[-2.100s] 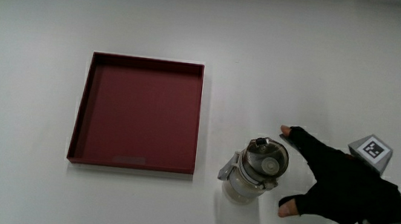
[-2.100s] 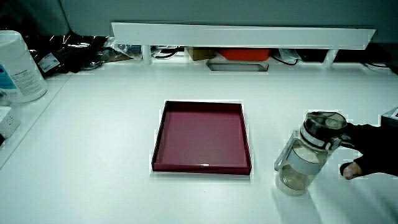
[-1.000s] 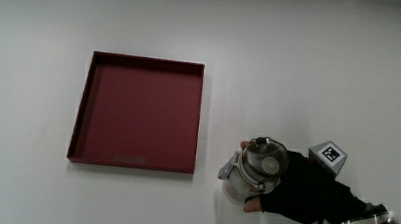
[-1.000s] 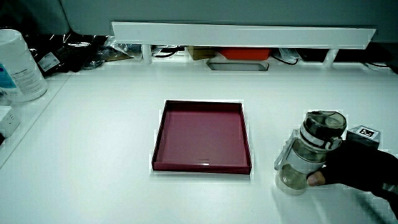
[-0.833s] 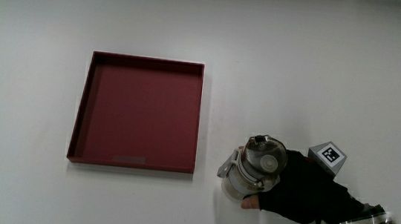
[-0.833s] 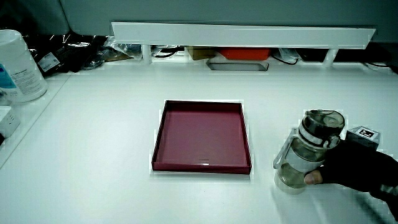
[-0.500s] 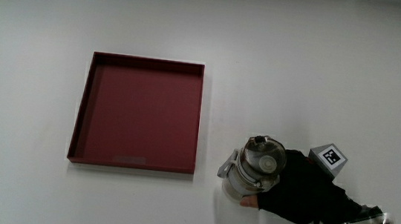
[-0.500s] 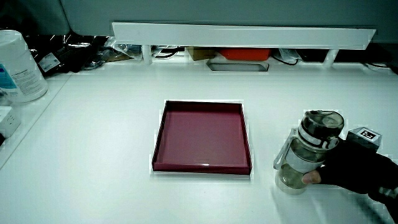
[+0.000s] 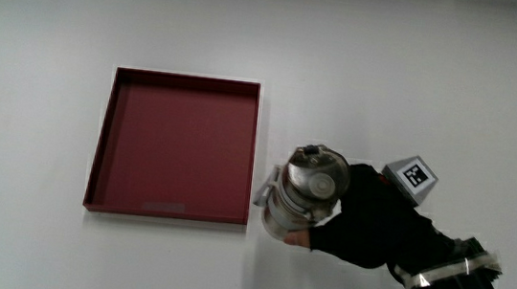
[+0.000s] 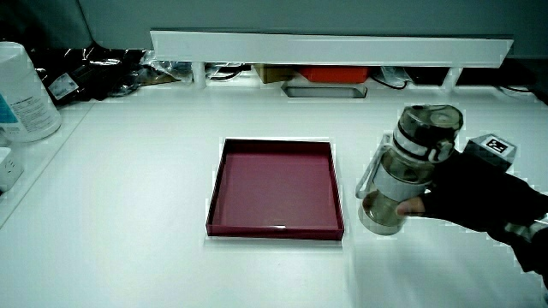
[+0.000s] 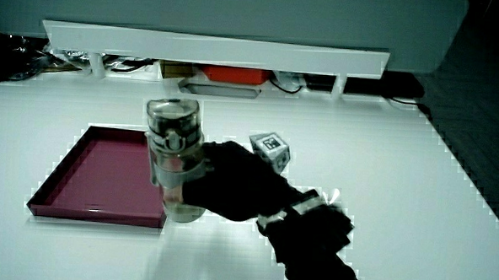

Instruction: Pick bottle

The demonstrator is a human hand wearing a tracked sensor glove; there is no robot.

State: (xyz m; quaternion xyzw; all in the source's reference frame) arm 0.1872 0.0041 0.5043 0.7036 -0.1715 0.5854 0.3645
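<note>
Dark red and square, one shallow tray (image 9: 174,145) lies on the white table (image 9: 420,75), its rim just beside the bottle. A white container (image 10: 24,90) with a blue label is seen at the table's edge in a side view, well apart from the tray, and a low partition (image 10: 330,47) with clutter under it runs along the table. Nothing is seen between the bottle and the tray.

One clear bottle (image 9: 302,192) with a grey lid and a side handle is shown; it is held upright, and in both side views its base appears raised a little off the table (image 11: 174,158). One gloved hand (image 9: 370,224) is wrapped around the bottle's body, fingers curled tight on it, a thumb tip (image 10: 413,206) showing bare near the base. The patterned cube (image 9: 410,174) is carried on the back of the hand, and the forearm is stretched toward the person.
</note>
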